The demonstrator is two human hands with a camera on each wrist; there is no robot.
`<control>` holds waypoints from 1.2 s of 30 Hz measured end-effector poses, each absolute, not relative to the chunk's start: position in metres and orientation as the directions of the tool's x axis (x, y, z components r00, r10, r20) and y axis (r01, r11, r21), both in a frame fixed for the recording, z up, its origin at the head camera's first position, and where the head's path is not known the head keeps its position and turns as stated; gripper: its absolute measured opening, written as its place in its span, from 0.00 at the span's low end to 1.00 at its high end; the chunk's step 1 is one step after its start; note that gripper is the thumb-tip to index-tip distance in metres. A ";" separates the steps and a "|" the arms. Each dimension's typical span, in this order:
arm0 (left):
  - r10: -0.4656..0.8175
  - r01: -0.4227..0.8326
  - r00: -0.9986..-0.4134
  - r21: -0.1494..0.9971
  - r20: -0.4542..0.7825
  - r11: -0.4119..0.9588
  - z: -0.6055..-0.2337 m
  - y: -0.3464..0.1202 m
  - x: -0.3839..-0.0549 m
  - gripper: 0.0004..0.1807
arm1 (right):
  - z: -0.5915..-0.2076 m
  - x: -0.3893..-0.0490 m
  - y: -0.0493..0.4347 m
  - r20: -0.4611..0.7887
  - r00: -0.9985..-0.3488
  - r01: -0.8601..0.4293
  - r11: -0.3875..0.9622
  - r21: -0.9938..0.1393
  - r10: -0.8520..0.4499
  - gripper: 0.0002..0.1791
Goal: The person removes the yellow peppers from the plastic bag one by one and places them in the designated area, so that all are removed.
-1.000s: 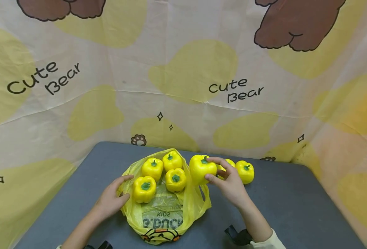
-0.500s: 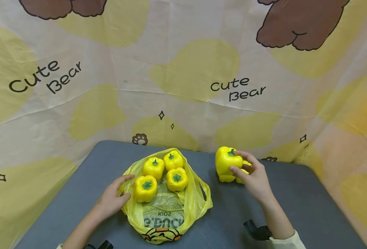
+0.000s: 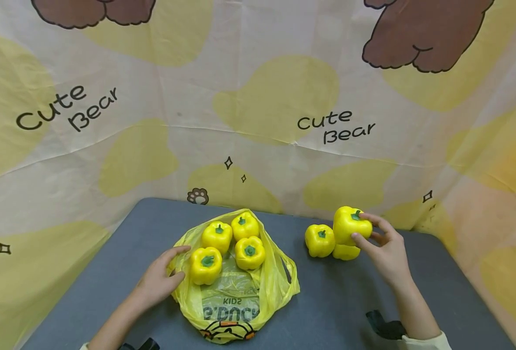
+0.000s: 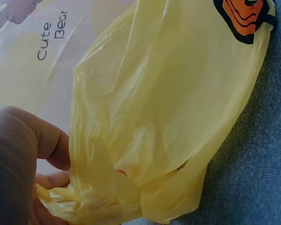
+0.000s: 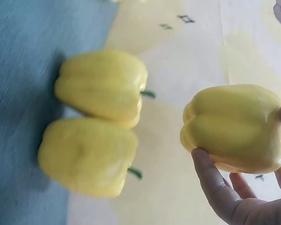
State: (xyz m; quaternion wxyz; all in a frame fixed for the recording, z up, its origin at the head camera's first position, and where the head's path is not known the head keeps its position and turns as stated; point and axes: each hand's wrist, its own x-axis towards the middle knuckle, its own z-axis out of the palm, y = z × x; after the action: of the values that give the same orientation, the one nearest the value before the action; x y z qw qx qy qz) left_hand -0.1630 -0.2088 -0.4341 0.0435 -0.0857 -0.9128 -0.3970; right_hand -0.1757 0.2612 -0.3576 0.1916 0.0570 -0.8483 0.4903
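Yellow, glossy, lobed and green-stemmed, one pepper (image 3: 347, 226) is pinched by my right hand (image 3: 385, 247), at two o'clock from the plastic bag (image 3: 230, 288). My left hand (image 3: 159, 277) grips the bag at nine o'clock.

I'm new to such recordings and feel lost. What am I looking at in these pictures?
No machine works here: these are a person's two bare hands. The wide picture comes from a camera worn on the head, the other two from cameras on the wrists. On the grey tabletop lies an open, printed yellow plastic bag holding four shiny, lobed yellow bell peppers with green stems. The left hand holds the bag's edge. The right hand holds another yellow pepper in the air, near two more peppers on the tabletop.
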 end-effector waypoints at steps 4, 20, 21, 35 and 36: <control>0.117 0.172 -0.985 0.722 0.126 0.670 -0.433 -0.208 -0.162 0.29 | -0.361 -0.177 0.274 0.376 -0.915 -0.251 0.528 -0.811 0.143 0.26; 0.116 0.172 -0.985 0.723 0.127 0.669 -0.432 -0.209 -0.161 0.29 | -0.386 -0.194 0.324 0.396 -0.871 -0.174 0.572 -0.801 0.289 0.25; 0.116 0.174 -0.985 0.723 0.129 0.669 -0.431 -0.208 -0.161 0.29 | -0.389 -0.195 0.327 0.396 -0.874 -0.176 0.574 -0.800 0.283 0.25; 0.112 0.166 -0.986 0.726 0.122 0.667 -0.431 -0.208 -0.161 0.29 | -0.425 -0.207 0.352 0.311 -0.924 -0.133 0.575 -0.807 0.222 0.27; 0.111 0.165 -0.986 0.728 0.122 0.666 -0.431 -0.208 -0.161 0.29 | -0.427 -0.208 0.353 0.300 -0.928 -0.124 0.577 -0.807 0.221 0.27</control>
State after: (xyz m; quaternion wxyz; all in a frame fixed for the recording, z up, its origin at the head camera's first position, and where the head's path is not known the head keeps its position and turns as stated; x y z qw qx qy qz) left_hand -0.1609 -0.2078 -0.4312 0.0333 -0.0758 -0.9120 -0.4016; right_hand -0.2076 0.3535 -0.4272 0.1876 -0.0279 -0.8679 0.4591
